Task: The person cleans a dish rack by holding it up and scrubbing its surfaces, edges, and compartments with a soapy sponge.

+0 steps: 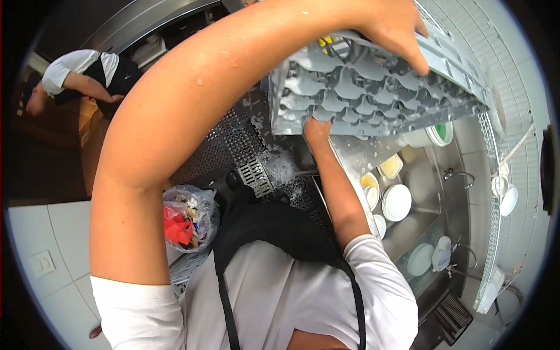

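A grey plastic dish rack with rows of pegs is tilted up in front of me at the upper right. White suds or water cling to its left pegs. My left hand reaches across to its upper far side, the thumb hooked over the rim. Lower down, my right hand grips the rack's near bottom edge, with its fingers mostly hidden behind the rack. Water drops sit on my left forearm.
At the right, a metal sink holds white bowls and a yellowish container. A white bucket stands beyond. Above hangs a wire shelf. A rubbish bag lies left of perforated matting. Another person bends at far left.
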The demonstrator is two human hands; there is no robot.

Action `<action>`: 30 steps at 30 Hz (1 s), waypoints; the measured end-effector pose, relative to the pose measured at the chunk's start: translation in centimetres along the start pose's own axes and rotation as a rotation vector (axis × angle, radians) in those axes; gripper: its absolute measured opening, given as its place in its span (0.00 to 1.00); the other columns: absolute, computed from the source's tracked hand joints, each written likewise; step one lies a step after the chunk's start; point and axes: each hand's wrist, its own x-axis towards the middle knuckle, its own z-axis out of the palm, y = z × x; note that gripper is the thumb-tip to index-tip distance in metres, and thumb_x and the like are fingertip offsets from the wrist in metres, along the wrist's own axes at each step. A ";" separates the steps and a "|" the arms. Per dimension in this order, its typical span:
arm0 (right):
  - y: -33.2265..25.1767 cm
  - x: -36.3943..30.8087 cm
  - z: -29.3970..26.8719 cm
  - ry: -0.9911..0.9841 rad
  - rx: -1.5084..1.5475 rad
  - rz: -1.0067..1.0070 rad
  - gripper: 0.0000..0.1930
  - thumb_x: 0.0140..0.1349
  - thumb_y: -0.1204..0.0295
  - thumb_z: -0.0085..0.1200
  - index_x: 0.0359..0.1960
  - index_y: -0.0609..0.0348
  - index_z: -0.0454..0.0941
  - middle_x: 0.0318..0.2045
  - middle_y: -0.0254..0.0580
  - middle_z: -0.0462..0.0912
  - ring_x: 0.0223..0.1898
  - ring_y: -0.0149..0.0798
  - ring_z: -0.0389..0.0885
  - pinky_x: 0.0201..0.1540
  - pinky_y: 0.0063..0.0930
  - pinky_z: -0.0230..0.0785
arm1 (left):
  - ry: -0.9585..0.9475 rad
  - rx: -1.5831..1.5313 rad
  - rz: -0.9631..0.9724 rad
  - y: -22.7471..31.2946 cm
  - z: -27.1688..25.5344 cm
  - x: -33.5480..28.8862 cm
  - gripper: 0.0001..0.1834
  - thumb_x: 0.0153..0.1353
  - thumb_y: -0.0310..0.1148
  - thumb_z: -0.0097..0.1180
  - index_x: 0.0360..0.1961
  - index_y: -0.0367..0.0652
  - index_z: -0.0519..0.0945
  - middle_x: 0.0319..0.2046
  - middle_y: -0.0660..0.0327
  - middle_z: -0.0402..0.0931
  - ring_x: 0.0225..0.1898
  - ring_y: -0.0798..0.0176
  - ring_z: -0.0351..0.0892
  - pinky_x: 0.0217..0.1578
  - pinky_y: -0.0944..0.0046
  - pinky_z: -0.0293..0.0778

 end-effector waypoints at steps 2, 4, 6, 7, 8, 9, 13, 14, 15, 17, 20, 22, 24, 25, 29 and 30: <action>0.1 0.5 0.1 -0.038 -0.052 0.013 0.12 0.64 0.68 0.52 0.40 0.61 0.85 0.43 0.57 0.86 0.49 0.57 0.83 0.54 0.52 0.72 | 0.017 0.032 0.020 -0.5 0.8 0.8 0.46 0.49 0.66 0.57 0.62 0.44 0.81 0.57 0.35 0.76 0.58 0.37 0.76 0.59 0.46 0.72; -0.2 -0.1 -1.3 -0.073 -0.102 0.038 0.11 0.63 0.68 0.52 0.38 0.59 0.86 0.42 0.57 0.87 0.46 0.55 0.84 0.51 0.51 0.73 | -0.050 -0.011 -0.004 -0.8 0.5 0.9 0.47 0.50 0.67 0.56 0.64 0.43 0.80 0.56 0.35 0.75 0.57 0.36 0.76 0.57 0.47 0.73; -3.5 -1.6 -4.1 -0.312 -0.376 -0.174 0.10 0.63 0.67 0.52 0.37 0.55 0.86 0.41 0.55 0.87 0.46 0.49 0.86 0.51 0.47 0.74 | -0.068 -0.004 -0.053 -0.9 -0.8 -0.8 0.49 0.50 0.68 0.55 0.64 0.43 0.80 0.56 0.35 0.74 0.55 0.35 0.76 0.55 0.47 0.73; -3.6 -2.5 -5.4 -0.135 -0.503 -0.278 0.09 0.61 0.67 0.54 0.37 0.53 0.85 0.38 0.53 0.87 0.43 0.45 0.87 0.46 0.41 0.75 | -0.073 -0.010 -0.035 -0.7 -0.6 -0.4 0.49 0.50 0.69 0.55 0.65 0.42 0.79 0.55 0.35 0.74 0.54 0.35 0.76 0.54 0.47 0.73; -3.2 -2.3 -5.4 -0.136 -0.505 -0.252 0.09 0.61 0.67 0.54 0.37 0.53 0.85 0.38 0.53 0.87 0.43 0.45 0.87 0.46 0.41 0.75 | -0.078 -0.014 -0.014 -0.5 -0.5 0.0 0.50 0.50 0.69 0.55 0.65 0.42 0.79 0.55 0.35 0.73 0.54 0.35 0.76 0.53 0.47 0.73; -2.7 -1.5 -5.3 -0.328 -0.395 -0.187 0.10 0.63 0.66 0.53 0.38 0.54 0.86 0.39 0.51 0.88 0.42 0.48 0.88 0.50 0.47 0.74 | -0.093 0.011 -0.054 -0.3 -0.2 0.6 0.50 0.50 0.69 0.55 0.65 0.42 0.79 0.55 0.35 0.73 0.54 0.35 0.76 0.53 0.48 0.73; 0.2 0.1 -1.4 -0.080 0.006 0.037 0.11 0.64 0.69 0.52 0.38 0.59 0.86 0.37 0.52 0.88 0.40 0.56 0.87 0.54 0.51 0.75 | -0.173 -0.028 -0.020 1.5 -1.6 1.5 0.49 0.50 0.69 0.57 0.66 0.43 0.78 0.56 0.37 0.72 0.57 0.37 0.75 0.56 0.47 0.71; -1.2 0.4 -2.2 -0.026 0.128 0.100 0.11 0.63 0.70 0.52 0.39 0.60 0.86 0.38 0.53 0.87 0.41 0.58 0.86 0.53 0.50 0.76 | -0.124 0.015 -0.032 0.7 -0.8 1.5 0.50 0.50 0.69 0.58 0.66 0.43 0.78 0.56 0.38 0.72 0.58 0.38 0.75 0.57 0.47 0.71; -2.9 -0.2 -3.2 -0.067 0.135 0.173 0.12 0.65 0.70 0.50 0.42 0.59 0.85 0.42 0.53 0.87 0.50 0.56 0.84 0.54 0.50 0.75 | -0.073 0.062 -0.046 0.0 -0.1 1.4 0.50 0.50 0.69 0.58 0.66 0.43 0.78 0.56 0.39 0.72 0.58 0.39 0.74 0.57 0.47 0.70; -2.5 -1.3 -5.9 -0.190 0.137 -0.001 0.13 0.66 0.70 0.48 0.43 0.59 0.85 0.44 0.53 0.86 0.52 0.55 0.82 0.55 0.49 0.74 | -0.021 0.108 -0.065 -1.0 0.1 1.1 0.50 0.49 0.69 0.59 0.67 0.44 0.78 0.55 0.41 0.71 0.58 0.41 0.74 0.58 0.47 0.69; -1.0 -2.5 -6.4 -0.260 0.064 -0.163 0.15 0.68 0.70 0.45 0.46 0.57 0.84 0.46 0.49 0.86 0.52 0.53 0.80 0.58 0.47 0.72 | -0.114 0.071 -0.096 0.7 0.3 2.3 0.50 0.49 0.69 0.59 0.67 0.46 0.77 0.53 0.46 0.71 0.57 0.44 0.73 0.58 0.48 0.69; -1.6 -3.0 -6.2 -0.133 0.044 -0.005 0.14 0.67 0.70 0.46 0.46 0.59 0.84 0.47 0.47 0.85 0.54 0.53 0.79 0.60 0.46 0.70 | -0.118 0.083 -0.102 1.0 1.0 3.1 0.50 0.48 0.68 0.61 0.68 0.46 0.76 0.52 0.48 0.71 0.56 0.48 0.72 0.57 0.49 0.70; -3.2 -4.1 -4.7 -0.236 0.010 0.043 0.14 0.67 0.70 0.48 0.48 0.61 0.83 0.40 0.51 0.85 0.49 0.52 0.81 0.61 0.50 0.67 | -0.104 0.080 -0.090 1.0 0.7 3.0 0.51 0.48 0.67 0.61 0.69 0.47 0.76 0.51 0.50 0.71 0.55 0.51 0.72 0.56 0.50 0.70; -3.1 -4.9 -5.0 -0.136 0.036 -0.042 0.15 0.66 0.71 0.48 0.49 0.60 0.83 0.45 0.51 0.85 0.52 0.51 0.80 0.61 0.48 0.67 | -0.124 0.081 -0.119 1.0 0.6 3.0 0.50 0.48 0.66 0.61 0.69 0.46 0.76 0.51 0.51 0.71 0.54 0.52 0.72 0.56 0.50 0.70; 0.2 -7.1 -7.5 -0.083 -0.007 -0.152 0.19 0.62 0.72 0.51 0.54 0.58 0.82 0.57 0.46 0.81 0.60 0.48 0.76 0.63 0.44 0.65 | -0.126 0.090 -0.091 1.1 0.3 2.4 0.49 0.50 0.65 0.60 0.69 0.45 0.75 0.50 0.51 0.71 0.54 0.52 0.71 0.57 0.50 0.70; 0.6 -7.3 -7.5 -0.078 -0.026 -0.109 0.19 0.63 0.72 0.50 0.54 0.58 0.82 0.57 0.44 0.82 0.62 0.47 0.75 0.65 0.44 0.63 | -0.108 0.090 -0.058 1.0 0.3 2.4 0.49 0.50 0.65 0.60 0.69 0.45 0.76 0.50 0.51 0.71 0.55 0.52 0.71 0.57 0.49 0.70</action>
